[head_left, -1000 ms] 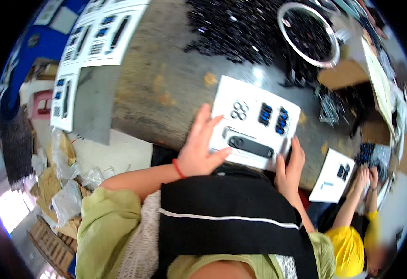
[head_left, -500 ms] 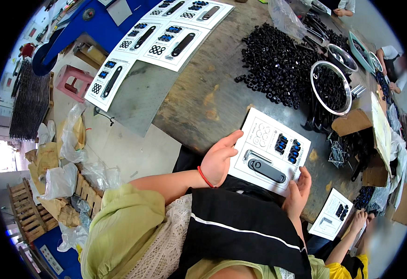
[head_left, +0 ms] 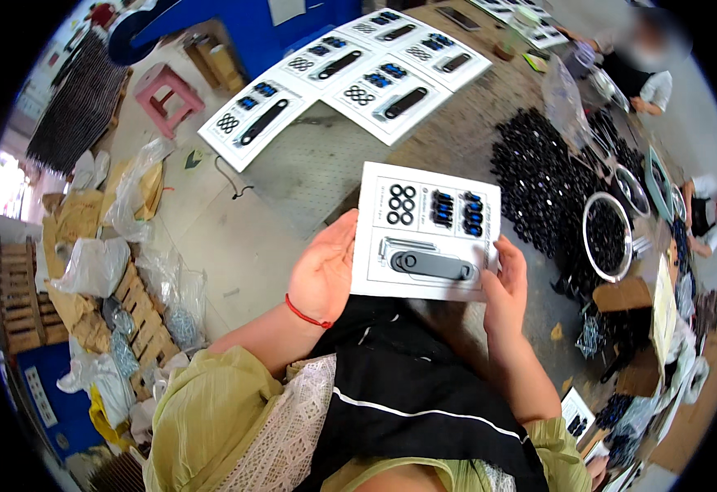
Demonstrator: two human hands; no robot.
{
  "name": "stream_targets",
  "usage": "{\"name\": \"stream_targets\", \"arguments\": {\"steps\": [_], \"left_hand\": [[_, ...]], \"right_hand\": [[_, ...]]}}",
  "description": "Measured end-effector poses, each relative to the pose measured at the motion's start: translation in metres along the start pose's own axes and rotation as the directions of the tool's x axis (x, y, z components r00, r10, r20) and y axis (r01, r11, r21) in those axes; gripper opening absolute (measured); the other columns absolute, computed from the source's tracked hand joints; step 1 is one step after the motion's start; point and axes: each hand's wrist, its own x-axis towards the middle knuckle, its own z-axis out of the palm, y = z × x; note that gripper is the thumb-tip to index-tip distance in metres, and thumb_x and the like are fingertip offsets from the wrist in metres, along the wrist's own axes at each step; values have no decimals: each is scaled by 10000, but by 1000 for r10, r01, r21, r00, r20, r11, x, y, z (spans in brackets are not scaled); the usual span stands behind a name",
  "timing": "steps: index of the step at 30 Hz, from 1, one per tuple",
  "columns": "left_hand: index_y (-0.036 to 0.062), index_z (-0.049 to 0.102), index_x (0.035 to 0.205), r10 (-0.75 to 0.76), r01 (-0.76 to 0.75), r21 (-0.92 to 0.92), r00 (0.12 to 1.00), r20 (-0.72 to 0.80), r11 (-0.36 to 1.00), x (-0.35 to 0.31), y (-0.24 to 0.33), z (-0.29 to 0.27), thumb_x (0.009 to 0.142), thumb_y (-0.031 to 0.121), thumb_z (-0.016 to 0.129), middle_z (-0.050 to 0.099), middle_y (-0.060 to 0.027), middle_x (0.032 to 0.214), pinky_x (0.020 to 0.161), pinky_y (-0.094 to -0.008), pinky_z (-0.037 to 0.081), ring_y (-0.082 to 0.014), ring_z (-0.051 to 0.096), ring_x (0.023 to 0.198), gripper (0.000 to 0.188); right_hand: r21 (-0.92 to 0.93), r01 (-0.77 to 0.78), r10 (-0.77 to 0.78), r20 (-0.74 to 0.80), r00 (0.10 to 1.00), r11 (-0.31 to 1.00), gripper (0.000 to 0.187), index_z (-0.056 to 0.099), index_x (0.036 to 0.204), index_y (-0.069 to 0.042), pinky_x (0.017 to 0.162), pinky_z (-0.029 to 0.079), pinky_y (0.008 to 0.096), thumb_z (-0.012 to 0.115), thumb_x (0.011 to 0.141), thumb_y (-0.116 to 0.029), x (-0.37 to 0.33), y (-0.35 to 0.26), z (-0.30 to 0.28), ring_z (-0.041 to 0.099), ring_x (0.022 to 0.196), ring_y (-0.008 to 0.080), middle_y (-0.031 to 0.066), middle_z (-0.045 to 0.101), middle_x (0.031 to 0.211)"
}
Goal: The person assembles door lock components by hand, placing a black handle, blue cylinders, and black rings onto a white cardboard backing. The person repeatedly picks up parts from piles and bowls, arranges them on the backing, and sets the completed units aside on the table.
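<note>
A white card (head_left: pixel 371 221) is held up in front of me, slightly tilted. On it are black rings (head_left: pixel 402 205), two rows of black and blue pieces (head_left: pixel 457 213), silver hex keys (head_left: pixel 407 244) and a long dark grey bar-shaped part (head_left: pixel 432 265). My left hand (head_left: pixel 325 266) supports its left edge, palm turned up, with some fingers hidden behind. My right hand (head_left: pixel 506 287) grips the right edge, thumb at the front and fingers partly behind. Whether the pieces are loose, fixed or covered by film, I cannot tell.
Several similar filled cards (head_left: pixel 375 123) lie beyond on the worktable. To the right are a heap of small black parts (head_left: pixel 530 180), a metal bowl of black parts (head_left: pixel 608 238) and a cardboard box (head_left: pixel 625 295). A pink stool (head_left: pixel 166 94) stands left; co-workers sit along the right side.
Both hands have lifted the card up and a little left, away from the tabletop, and turned it more level. Its rings, pale before, now look black. My view has swung to the right.
</note>
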Motion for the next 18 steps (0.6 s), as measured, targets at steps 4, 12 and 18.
{"name": "stream_targets", "arguments": {"steps": [4,12,18], "left_hand": [[-88,463,1374,196,-186,76,966,-170,980,-8,29,-25,864,157,470,537,-182,1389,1153,-367,327,-256,471,1327,565],[-97,378,1428,451,-397,218,822,-349,892,-12,52,-79,876,156,458,434,-175,1477,1190,-386,250,-266,366,1398,612],[-85,362,1440,475,-420,222,761,-442,880,-9,55,-94,850,126,439,395,-149,1499,1197,-405,186,-253,305,1423,632]], "right_hand": [[15,-9,6,189,982,1000,536,438,1317,-9,1140,292,390,513,792,69,63,19,48,418,1342,251,139,428,1435],[-213,202,-98,418,903,956,479,523,1256,-20,1041,392,356,617,794,-109,152,48,151,524,1213,251,143,572,1269],[-368,281,-58,512,857,886,493,525,1256,-27,973,444,396,644,800,-171,193,44,199,578,1116,366,227,607,1191]]}}
